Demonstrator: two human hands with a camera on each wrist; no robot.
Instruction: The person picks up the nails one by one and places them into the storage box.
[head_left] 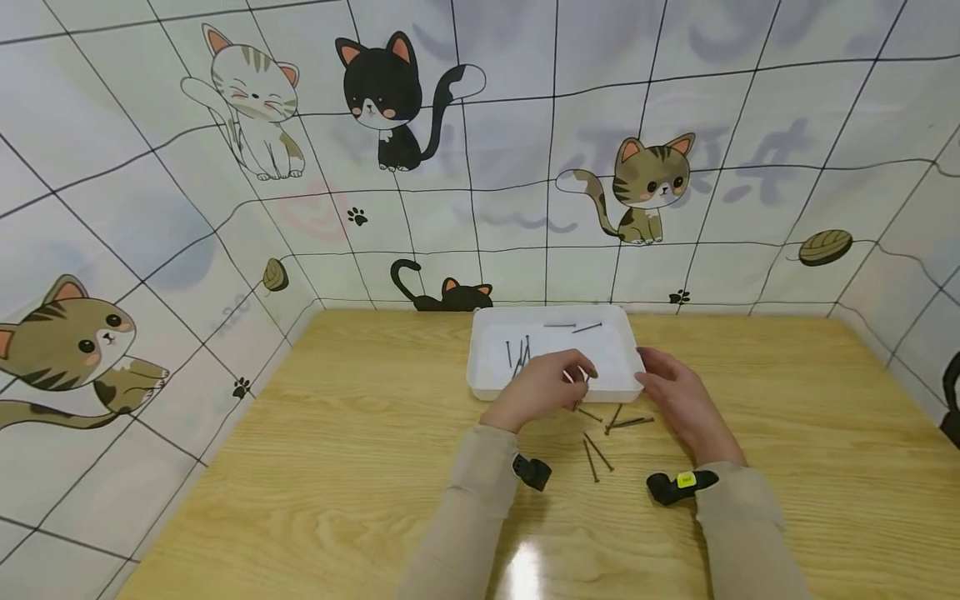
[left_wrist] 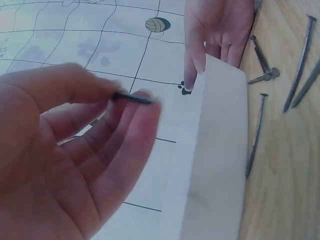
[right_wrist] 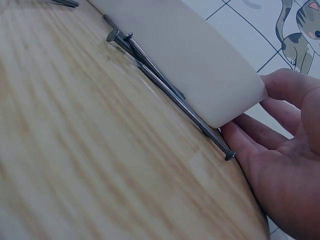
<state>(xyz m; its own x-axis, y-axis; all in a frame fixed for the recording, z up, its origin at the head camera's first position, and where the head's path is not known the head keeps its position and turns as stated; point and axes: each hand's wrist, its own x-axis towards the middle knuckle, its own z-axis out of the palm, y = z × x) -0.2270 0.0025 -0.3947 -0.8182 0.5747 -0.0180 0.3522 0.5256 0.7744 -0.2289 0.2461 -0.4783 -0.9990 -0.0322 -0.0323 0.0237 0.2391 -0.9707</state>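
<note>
A white rectangular tray [head_left: 617,354] stands on the table, with several nails [head_left: 527,348] lying inside. My left hand [head_left: 542,382] is over the tray's front side. Between thumb and fingertips it pinches a dark nail [left_wrist: 134,97], seen well in the left wrist view. My right hand [head_left: 684,407] holds the tray at its right end, fingers and thumb about the near corner in the right wrist view. Loose nails [head_left: 633,422] lie on the wood just in front of the tray, some crossing one another. Two more nails [head_left: 597,452] lie nearer to me.
The wooden table [head_left: 330,467] reaches back to a wall covering [head_left: 510,200] with printed cats and grid lines. The tray is close to that back wall. A dark object [head_left: 952,400] shows at the far right edge.
</note>
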